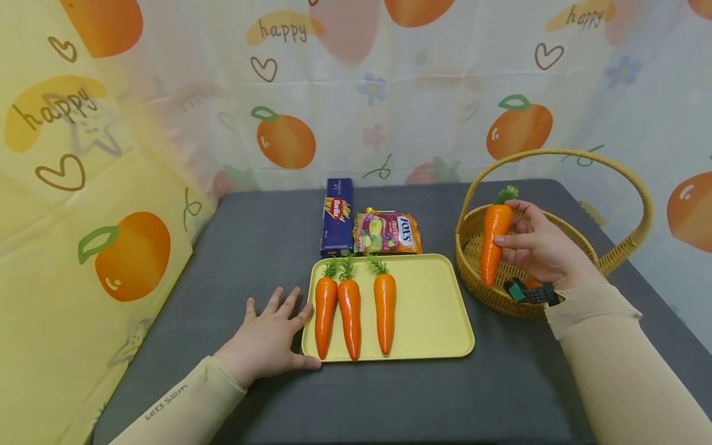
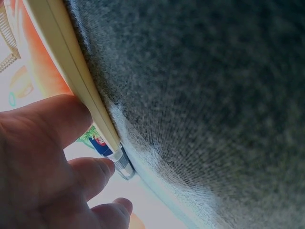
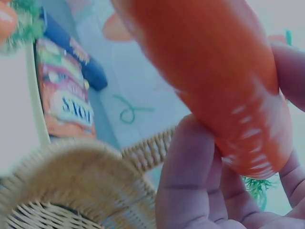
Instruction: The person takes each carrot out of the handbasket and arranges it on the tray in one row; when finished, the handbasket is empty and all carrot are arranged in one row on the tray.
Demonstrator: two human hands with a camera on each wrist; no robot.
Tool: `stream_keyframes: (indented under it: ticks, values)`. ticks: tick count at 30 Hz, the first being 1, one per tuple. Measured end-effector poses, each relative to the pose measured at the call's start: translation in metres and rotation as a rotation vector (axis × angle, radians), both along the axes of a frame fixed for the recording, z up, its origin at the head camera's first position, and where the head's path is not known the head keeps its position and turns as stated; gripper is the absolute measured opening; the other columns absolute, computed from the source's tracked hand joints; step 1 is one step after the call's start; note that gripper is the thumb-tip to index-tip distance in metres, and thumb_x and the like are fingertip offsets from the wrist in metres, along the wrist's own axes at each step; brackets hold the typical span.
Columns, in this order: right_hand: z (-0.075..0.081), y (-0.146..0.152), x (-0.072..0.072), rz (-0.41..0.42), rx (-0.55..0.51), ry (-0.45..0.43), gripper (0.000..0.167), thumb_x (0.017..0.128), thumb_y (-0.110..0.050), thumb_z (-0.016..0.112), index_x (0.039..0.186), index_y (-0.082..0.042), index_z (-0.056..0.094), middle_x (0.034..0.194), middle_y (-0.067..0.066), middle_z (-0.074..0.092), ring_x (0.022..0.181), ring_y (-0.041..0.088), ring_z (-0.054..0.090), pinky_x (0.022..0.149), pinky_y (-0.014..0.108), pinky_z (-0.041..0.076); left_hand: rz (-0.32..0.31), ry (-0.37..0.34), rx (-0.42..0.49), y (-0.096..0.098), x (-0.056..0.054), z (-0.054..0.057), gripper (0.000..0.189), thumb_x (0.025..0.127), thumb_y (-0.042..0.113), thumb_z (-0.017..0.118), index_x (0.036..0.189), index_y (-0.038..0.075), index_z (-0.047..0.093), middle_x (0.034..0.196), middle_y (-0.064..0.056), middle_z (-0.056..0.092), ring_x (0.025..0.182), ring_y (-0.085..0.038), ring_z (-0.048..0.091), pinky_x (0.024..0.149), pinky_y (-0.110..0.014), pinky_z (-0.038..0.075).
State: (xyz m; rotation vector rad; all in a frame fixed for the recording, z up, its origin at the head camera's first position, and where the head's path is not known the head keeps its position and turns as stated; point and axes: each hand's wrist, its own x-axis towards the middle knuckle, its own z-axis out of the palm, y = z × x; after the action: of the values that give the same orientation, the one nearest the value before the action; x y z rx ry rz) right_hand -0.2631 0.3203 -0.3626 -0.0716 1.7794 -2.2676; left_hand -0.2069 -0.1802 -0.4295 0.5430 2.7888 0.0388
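Observation:
My right hand (image 1: 536, 241) grips an orange carrot (image 1: 494, 241) with a green top, holding it point down over the wicker basket (image 1: 473, 281). The right wrist view shows the same carrot (image 3: 214, 81) up close between thumb and fingers. Three carrots lie on the yellow tray (image 1: 428, 309), two close together at its left and one carrot (image 1: 385, 315) a little apart. With fingers spread, my left hand (image 1: 272, 340) rests at the tray's left edge. In the left wrist view, a finger (image 2: 71, 112) touches the tray's rim (image 2: 78, 67).
Behind the tray lie a blue Barilla spaghetti box (image 1: 337, 216) and a Fox's candy bag (image 1: 387, 232). The basket's tall handle (image 1: 556, 151) arches above it. An orange thing (image 1: 533, 283) shows low inside the basket, mostly hidden by my wrist. A printed curtain (image 1: 345, 93) hangs behind the grey table (image 1: 250, 247).

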Motion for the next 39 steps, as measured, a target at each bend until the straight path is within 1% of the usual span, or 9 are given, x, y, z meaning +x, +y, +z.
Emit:
stream_keyframes:
  ticks: [3, 7, 12, 15, 18, 23, 28, 35, 39]
  values:
    - [-0.005, -0.007, 0.015, 0.009, 0.011, 0.046, 0.065, 0.105, 0.014, 0.061, 0.147, -0.028, 0.034, 0.134, 0.001, 0.053, 0.109, 0.019, 0.068, 0.085, 0.032, 0.065, 0.003, -0.003, 0.005, 0.000, 0.000, 0.001, 0.116, 0.079, 0.089, 0.076, 0.169, 0.021, 0.049, 0.182, -0.019, 0.028, 0.167, -0.054, 0.019, 0.117, -0.094, 0.012]
    - [-0.018, -0.021, 0.033, 0.032, 0.027, 0.076, 0.064, 0.105, 0.015, 0.062, 0.145, -0.027, 0.035, 0.135, 0.002, 0.052, 0.109, 0.019, 0.069, 0.087, 0.032, 0.065, 0.006, -0.006, 0.015, -0.001, 0.000, 0.001, 0.116, 0.079, 0.088, 0.077, 0.169, 0.021, 0.048, 0.182, -0.019, 0.027, 0.167, -0.055, 0.019, 0.117, -0.094, 0.012]
    - [-0.028, -0.051, 0.042, 0.071, 0.105, 0.089, 0.067, 0.103, 0.013, 0.064, 0.148, -0.024, 0.032, 0.141, 0.010, 0.043, 0.110, 0.018, 0.069, 0.088, 0.032, 0.065, 0.003, -0.001, 0.016, -0.004, -0.001, 0.001, 0.116, 0.080, 0.087, 0.077, 0.170, 0.020, 0.048, 0.182, -0.020, 0.027, 0.167, -0.055, 0.019, 0.116, -0.094, 0.012]
    - [-0.029, -0.070, 0.041, 0.098, 0.169, 0.093, 0.070, 0.103, 0.011, 0.065, 0.153, -0.017, 0.026, 0.148, 0.018, 0.037, 0.110, 0.018, 0.069, 0.089, 0.033, 0.064, 0.013, -0.013, 0.018, -0.005, -0.001, 0.000, 0.116, 0.079, 0.088, 0.077, 0.170, 0.021, 0.048, 0.182, -0.020, 0.028, 0.167, -0.055, 0.019, 0.117, -0.094, 0.011]
    - [-0.032, -0.086, 0.036, 0.130, 0.215, 0.077, 0.074, 0.102, 0.009, 0.066, 0.158, -0.010, 0.021, 0.153, 0.024, 0.034, 0.110, 0.019, 0.069, 0.091, 0.032, 0.064, 0.030, -0.031, 0.023, -0.006, 0.000, -0.001, 0.117, 0.079, 0.088, 0.077, 0.171, 0.022, 0.046, 0.181, -0.020, 0.028, 0.168, -0.055, 0.018, 0.117, -0.094, 0.010]
    - [-0.045, -0.103, 0.024, 0.156, 0.260, 0.034, 0.078, 0.101, 0.009, 0.067, 0.161, -0.005, 0.019, 0.157, 0.029, 0.032, 0.108, 0.023, 0.067, 0.090, 0.032, 0.063, 0.041, -0.032, 0.027, -0.005, -0.001, -0.001, 0.118, 0.078, 0.089, 0.077, 0.171, 0.025, 0.045, 0.181, -0.021, 0.030, 0.167, -0.056, 0.019, 0.117, -0.094, 0.010]
    - [-0.057, -0.121, 0.016, 0.139, 0.345, 0.006, 0.080, 0.097, 0.011, 0.071, 0.160, -0.004, 0.025, 0.158, 0.031, 0.031, 0.105, 0.029, 0.067, 0.085, 0.034, 0.064, 0.031, -0.017, 0.013, -0.003, -0.002, -0.001, 0.117, 0.078, 0.089, 0.077, 0.171, 0.025, 0.046, 0.180, -0.021, 0.032, 0.167, -0.055, 0.020, 0.117, -0.094, 0.012]
    - [-0.070, -0.145, 0.012, 0.097, 0.479, -0.060, 0.078, 0.091, 0.015, 0.076, 0.156, -0.005, 0.037, 0.158, 0.031, 0.035, 0.112, 0.037, 0.066, 0.079, 0.034, 0.065, 0.028, -0.023, 0.001, -0.001, -0.002, 0.000, 0.118, 0.077, 0.090, 0.077, 0.170, 0.025, 0.047, 0.179, -0.022, 0.033, 0.167, -0.055, 0.021, 0.117, -0.094, 0.012]
    - [-0.072, -0.149, 0.011, 0.091, 0.602, -0.046, 0.080, 0.087, 0.011, 0.083, 0.154, -0.005, 0.042, 0.155, 0.034, 0.043, 0.109, 0.037, 0.067, 0.075, 0.034, 0.064, 0.035, -0.030, 0.001, -0.001, -0.002, 0.000, 0.118, 0.077, 0.090, 0.077, 0.170, 0.025, 0.047, 0.179, -0.022, 0.032, 0.167, -0.055, 0.021, 0.117, -0.094, 0.012]
